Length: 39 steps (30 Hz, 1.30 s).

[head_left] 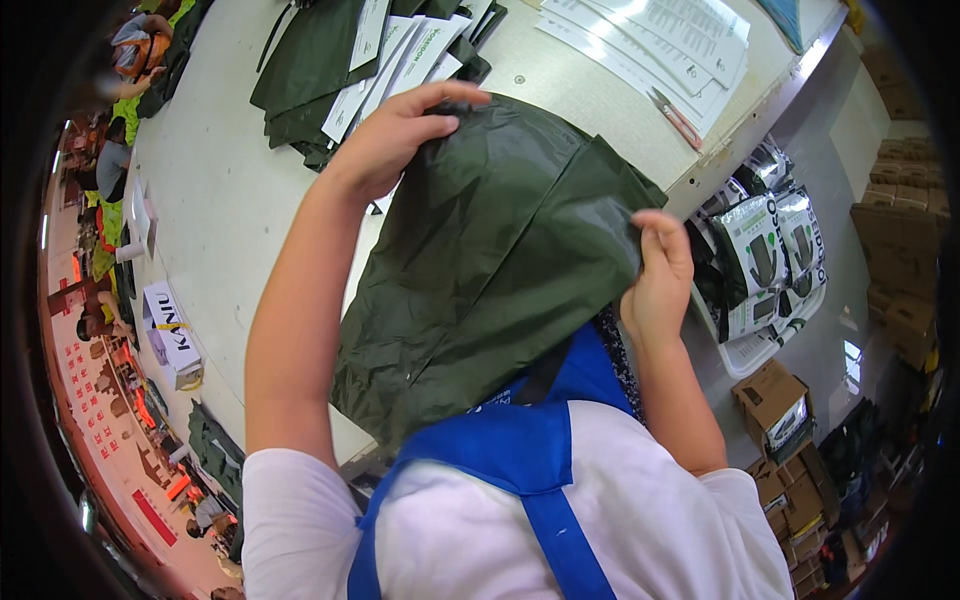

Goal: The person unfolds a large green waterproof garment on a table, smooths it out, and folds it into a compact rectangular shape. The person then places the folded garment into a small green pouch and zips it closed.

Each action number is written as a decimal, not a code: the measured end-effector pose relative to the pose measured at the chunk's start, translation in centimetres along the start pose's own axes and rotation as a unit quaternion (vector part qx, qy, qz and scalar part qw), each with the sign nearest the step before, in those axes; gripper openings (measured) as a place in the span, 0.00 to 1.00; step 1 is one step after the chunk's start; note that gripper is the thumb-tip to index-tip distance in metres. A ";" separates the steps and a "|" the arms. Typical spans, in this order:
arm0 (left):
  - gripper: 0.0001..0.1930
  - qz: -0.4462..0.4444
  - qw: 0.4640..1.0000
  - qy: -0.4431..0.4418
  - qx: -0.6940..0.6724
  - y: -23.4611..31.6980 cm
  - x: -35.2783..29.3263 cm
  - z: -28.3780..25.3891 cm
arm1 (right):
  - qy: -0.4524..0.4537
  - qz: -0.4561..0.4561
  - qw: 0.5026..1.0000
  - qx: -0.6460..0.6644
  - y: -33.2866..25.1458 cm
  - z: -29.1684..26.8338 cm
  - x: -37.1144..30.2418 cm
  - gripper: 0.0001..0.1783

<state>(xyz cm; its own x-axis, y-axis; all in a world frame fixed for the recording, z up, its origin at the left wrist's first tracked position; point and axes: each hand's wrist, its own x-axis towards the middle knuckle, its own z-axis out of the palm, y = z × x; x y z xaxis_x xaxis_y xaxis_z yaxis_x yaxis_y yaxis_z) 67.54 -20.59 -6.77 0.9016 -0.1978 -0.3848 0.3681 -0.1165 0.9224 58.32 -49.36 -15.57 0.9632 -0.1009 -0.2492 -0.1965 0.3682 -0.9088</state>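
A large piece of dark green, slightly shiny fabric (490,230) spreads between my hands, creased and hanging over the table's near edge against my blue apron (510,450). At its far left edge, my left hand (400,135) grips it between thumb and fingers. My right hand (660,265) pinches the right edge, fingertips bent round the cloth. Just beyond my left hand lies a pile of dark green folded fabric items (310,70) with white printed cards (405,65) on them.
Printed sheets (660,45) lie at the far right of the pale table (250,190), beside small scissors (677,118). Right of the table, a white bin (770,340) holds several packaged items. Cardboard boxes (775,400) stand on the floor. A white box (172,330) and other people appear at left.
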 end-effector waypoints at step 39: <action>0.43 0.057 0.997 0.024 -0.038 1.4 -2.5 2.4 | -0.193 0.139 0.934 0.268 -1.7 -1.4 -4.1 0.40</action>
<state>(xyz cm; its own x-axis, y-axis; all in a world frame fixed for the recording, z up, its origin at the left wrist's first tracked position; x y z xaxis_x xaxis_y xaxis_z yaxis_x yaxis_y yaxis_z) 65.25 -22.64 -4.59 0.9477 -0.1588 -0.2769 0.2770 -0.0216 0.9606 54.44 -50.91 -13.43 0.9034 0.3699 -0.2170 -0.4282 0.7510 -0.5027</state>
